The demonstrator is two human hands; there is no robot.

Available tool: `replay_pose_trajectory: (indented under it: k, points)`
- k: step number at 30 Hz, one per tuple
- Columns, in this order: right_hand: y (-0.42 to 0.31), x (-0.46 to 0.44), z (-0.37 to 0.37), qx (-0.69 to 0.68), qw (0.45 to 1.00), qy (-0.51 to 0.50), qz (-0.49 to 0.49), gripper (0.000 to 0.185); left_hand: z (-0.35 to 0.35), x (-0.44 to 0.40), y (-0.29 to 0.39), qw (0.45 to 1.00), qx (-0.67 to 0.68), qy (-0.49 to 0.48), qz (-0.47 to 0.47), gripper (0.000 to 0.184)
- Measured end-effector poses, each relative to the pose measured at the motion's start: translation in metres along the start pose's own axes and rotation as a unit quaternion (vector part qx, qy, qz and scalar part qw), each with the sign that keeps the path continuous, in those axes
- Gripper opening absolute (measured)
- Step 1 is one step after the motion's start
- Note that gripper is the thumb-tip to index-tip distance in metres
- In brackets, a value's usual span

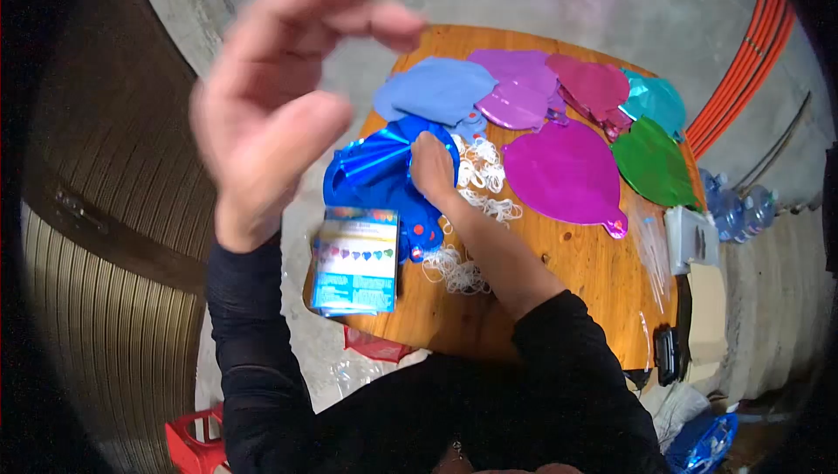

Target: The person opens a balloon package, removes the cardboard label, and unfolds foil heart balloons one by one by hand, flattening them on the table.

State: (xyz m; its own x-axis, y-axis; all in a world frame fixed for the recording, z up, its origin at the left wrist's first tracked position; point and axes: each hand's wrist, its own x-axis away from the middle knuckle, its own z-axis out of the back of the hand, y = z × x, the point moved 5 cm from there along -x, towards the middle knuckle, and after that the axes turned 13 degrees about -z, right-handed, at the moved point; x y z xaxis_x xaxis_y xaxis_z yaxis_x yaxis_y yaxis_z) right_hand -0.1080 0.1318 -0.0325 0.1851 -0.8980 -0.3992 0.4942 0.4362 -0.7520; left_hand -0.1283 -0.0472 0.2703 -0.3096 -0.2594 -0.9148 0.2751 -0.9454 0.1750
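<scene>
As left hand hovers, right pinches blue balloon.

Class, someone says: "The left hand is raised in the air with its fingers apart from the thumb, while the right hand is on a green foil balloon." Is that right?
Not quite: the colour is wrong. The head view shows the right hand on a shiny blue foil balloon. The rest stands.
</scene>
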Motion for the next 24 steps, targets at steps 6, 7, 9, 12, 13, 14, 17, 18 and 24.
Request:
replay_pose_trajectory:
  k: [6, 7, 9, 12, 13, 14, 17, 18, 24]
  points:
    - [0.009, -0.006, -0.014, 0.013, 0.998, 0.008, 0.057, 0.016, -0.036, -0.01, 0.099, 0.968, -0.033, -0.111, -0.222, 0.064]
    - [0.005, 0.0, -0.009, 0.006, 0.999, 0.004, 0.04, 0.016, -0.043, -0.008, 0.107, 0.964, -0.029, -0.12, -0.236, 0.063]
    - [0.006, 0.004, -0.007, 0.015, 0.999, -0.005, 0.051, 0.016, -0.047, -0.004, 0.112, 0.962, -0.029, -0.122, -0.244, 0.061]
    - [0.002, -0.001, -0.009, 0.026, 0.998, -0.004, 0.059, 0.017, -0.049, 0.0, 0.12, 0.958, -0.035, -0.127, -0.253, 0.058]
    - [0.003, 0.0, -0.009, 0.031, 0.998, -0.003, 0.055, 0.017, -0.049, 0.0, 0.121, 0.959, -0.035, -0.126, -0.252, 0.057]
    - [0.001, 0.001, -0.007, 0.037, 0.998, -0.011, 0.05, 0.018, -0.049, 0.001, 0.123, 0.958, -0.037, -0.126, -0.254, 0.056]
    - [0.005, 0.0, -0.011, 0.034, 0.998, -0.007, 0.054, 0.017, -0.047, 0.002, 0.124, 0.959, -0.038, -0.126, -0.252, 0.053]
    - [0.004, 0.0, -0.01, 0.032, 0.998, -0.008, 0.052, 0.017, -0.046, 0.002, 0.124, 0.958, -0.04, -0.126, -0.253, 0.052]
    - [0.003, 0.001, -0.006, 0.022, 0.999, -0.01, 0.041, 0.018, -0.017, -0.007, 0.102, 0.977, -0.085, -0.082, -0.179, 0.046]
